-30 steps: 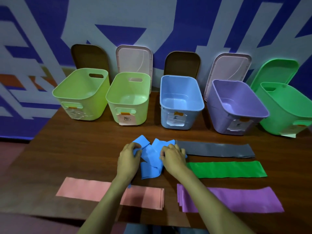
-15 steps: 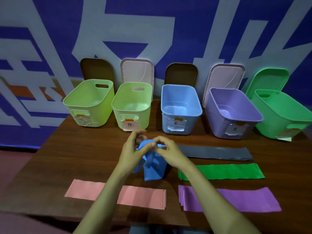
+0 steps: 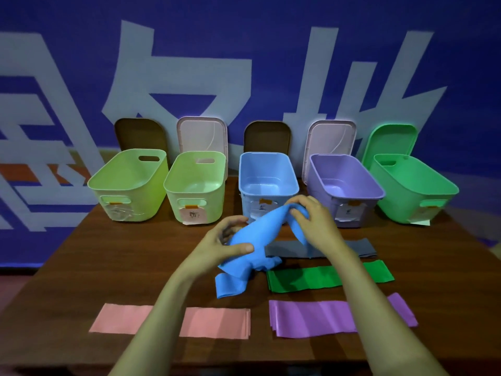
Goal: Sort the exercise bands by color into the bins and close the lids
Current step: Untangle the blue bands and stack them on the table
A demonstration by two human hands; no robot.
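Blue exercise band (image 3: 254, 240), bunched into a loose roll, is held in both hands at the centre of the frame, just in front of the open blue bin (image 3: 267, 191). The left hand (image 3: 217, 248) grips its lower middle, thumb pressed across the top and fingers curled behind. The right hand (image 3: 314, 223) has its fingers closed round the upper end, which is raised toward the bin's front wall. The band's tail droops toward the wooden worktop (image 3: 122, 253); whether it touches cannot be told.

Four flat bands lie on the worktop: grey (image 3: 363, 248) and green (image 3: 311, 279) at right, partly under the right forearm, purple (image 3: 311, 318) lower right, and pink (image 3: 217, 321) lower left, crossed by the left forearm.

Across the back stand two yellow-green bins (image 3: 127, 185) at left, a purple bin (image 3: 320, 194) and a green bin (image 3: 414, 191) at right. All are open, and their lids (image 3: 202, 134) lean upright against the blue-and-white wall behind.
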